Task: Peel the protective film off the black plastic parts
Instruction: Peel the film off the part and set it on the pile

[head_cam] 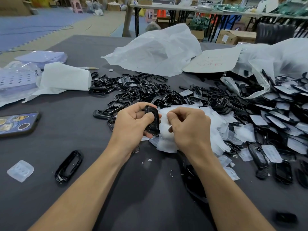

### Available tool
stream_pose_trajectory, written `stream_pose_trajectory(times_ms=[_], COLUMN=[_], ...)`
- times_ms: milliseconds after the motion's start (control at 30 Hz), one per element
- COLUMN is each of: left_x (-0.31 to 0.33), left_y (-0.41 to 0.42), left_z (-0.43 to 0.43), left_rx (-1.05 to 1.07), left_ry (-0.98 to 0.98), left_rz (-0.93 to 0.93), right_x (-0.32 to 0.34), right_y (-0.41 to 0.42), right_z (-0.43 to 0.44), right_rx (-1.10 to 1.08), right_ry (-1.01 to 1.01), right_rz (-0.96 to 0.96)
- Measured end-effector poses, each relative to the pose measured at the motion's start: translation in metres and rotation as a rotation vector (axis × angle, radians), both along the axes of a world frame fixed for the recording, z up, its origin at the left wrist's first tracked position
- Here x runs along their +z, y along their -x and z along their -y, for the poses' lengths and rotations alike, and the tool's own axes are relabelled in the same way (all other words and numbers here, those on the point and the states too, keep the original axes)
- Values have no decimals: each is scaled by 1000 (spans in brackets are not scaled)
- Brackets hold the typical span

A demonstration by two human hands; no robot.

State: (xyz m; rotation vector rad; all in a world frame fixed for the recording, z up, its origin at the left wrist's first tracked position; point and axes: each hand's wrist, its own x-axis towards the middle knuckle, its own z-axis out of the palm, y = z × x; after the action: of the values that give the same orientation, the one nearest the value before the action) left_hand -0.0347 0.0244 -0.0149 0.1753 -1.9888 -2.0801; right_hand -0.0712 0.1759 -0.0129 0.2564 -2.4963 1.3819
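My left hand (133, 121) grips a glossy black plastic part (152, 120) upright on its edge, thumb pressed on its face. Just to the right, my right hand (188, 126) has its fingers pinched together close to the part's right edge; whether a film is between them I cannot tell. Behind and under both hands lies a heap of peeled white films (215, 130). A pile of bare black frames (133, 90) sits beyond the hands. To the right spread many black parts with film on them (275, 120). One black frame (69, 166) lies alone at the left front.
A phone (18, 124) lies at the left edge, a single clear film (20, 170) below it. White cloth (65, 79) and lilac trays (15, 80) are at the back left. Large plastic bags (156, 49) and a cardboard sheet (211, 61) stand behind the piles on the dark table (83, 130).
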Motion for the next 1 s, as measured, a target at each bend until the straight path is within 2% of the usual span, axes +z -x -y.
stream_pose_trajectory(times_ms=[133,267,367,533,667,867,1000], left_x=[-2,-5,-7,-2,6,6,9], left_y=[2,3,4,1,-2,-5,-5], left_z=[2,5,6,5,7,5,7], left_rx=[53,90,125,197,183,-92,-183], left_ry=[46,51,73,107,-12,-100,-130], left_rz=[-22,7,29,0,-6,110,127], right_x=[3,8,7,11,11,11,13], right_y=[-2,4,6,2,1,1,2], right_z=[4,-5,-8,-3,-2,0,-2], right_rx=[48,-76,-121,62,151,207,215], right_ry=[177,351,396,613,594,583,563], right_rz=[76,81,112,177,176,235,233])
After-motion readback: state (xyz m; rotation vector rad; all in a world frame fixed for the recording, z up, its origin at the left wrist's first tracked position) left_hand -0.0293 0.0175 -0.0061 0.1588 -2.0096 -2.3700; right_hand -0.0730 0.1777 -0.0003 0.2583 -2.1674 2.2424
